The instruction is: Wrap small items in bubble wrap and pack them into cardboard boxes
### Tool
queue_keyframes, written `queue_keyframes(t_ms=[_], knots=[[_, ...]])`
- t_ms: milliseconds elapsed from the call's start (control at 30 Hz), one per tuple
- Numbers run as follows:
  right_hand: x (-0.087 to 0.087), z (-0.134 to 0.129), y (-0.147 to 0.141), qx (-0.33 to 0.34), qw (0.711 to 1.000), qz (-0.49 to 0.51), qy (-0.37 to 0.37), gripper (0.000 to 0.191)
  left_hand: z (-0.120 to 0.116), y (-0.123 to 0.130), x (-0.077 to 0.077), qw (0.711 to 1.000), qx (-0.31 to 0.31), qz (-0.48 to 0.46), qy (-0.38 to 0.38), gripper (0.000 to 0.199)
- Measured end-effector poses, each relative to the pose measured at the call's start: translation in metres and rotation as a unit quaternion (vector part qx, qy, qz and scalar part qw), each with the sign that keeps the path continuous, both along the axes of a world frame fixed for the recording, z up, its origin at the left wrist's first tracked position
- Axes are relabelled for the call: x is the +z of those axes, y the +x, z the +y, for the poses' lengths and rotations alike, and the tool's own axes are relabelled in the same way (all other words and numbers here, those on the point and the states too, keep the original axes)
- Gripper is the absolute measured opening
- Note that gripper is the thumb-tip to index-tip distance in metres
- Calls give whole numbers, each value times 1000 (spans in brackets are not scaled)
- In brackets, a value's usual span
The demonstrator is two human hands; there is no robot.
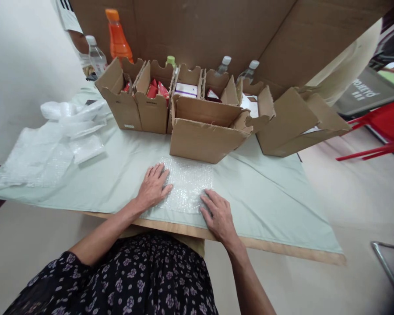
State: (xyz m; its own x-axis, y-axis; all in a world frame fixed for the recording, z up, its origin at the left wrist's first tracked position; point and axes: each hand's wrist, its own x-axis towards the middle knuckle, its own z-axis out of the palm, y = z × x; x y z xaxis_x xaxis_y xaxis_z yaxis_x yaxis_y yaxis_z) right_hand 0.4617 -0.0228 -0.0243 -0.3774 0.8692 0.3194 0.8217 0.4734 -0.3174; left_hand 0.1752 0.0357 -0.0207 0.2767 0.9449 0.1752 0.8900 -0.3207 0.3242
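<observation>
A sheet of clear bubble wrap (pixel 187 186) lies flat on the pale green tablecloth (pixel 124 168), close to the table's front edge. On its left edge rests my left hand (pixel 153 186), palm down with the fingers spread. My right hand (pixel 219 215) touches the lower right part of the sheet, fingers stretched out and slightly bent. Neither hand grips anything. Just beyond the sheet stands an open cardboard box (pixel 203 138); its bottom is hidden from view.
Behind are several cardboard bins (pixel 154 116) with red packets and small white boxes. Another open carton (pixel 289 127) stands at right. More bubble wrap (pixel 42 148) is piled at left. Bottles, including an orange one (pixel 118 39), stand behind the bins, before a tall cardboard panel (pixel 197 30).
</observation>
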Motion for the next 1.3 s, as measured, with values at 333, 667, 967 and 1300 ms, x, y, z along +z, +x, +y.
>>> queue_keyframes(t_ms=[333, 667, 967, 1300], knots=[[6, -10, -11, 42, 999, 12, 27, 33, 0, -6, -7, 999, -4, -34, 36, 40], [4, 0, -20, 10, 994, 63, 84, 15, -22, -8, -6, 990, -54, -112, 60, 44], [10, 2, -18, -17, 987, 161, -2, 14, -45, -11, 0, 988, -107, -104, 31, 63], [23, 2, -21, -71, 948, 279, -133, 20, -35, -16, -4, 983, -108, -146, -7, 49]])
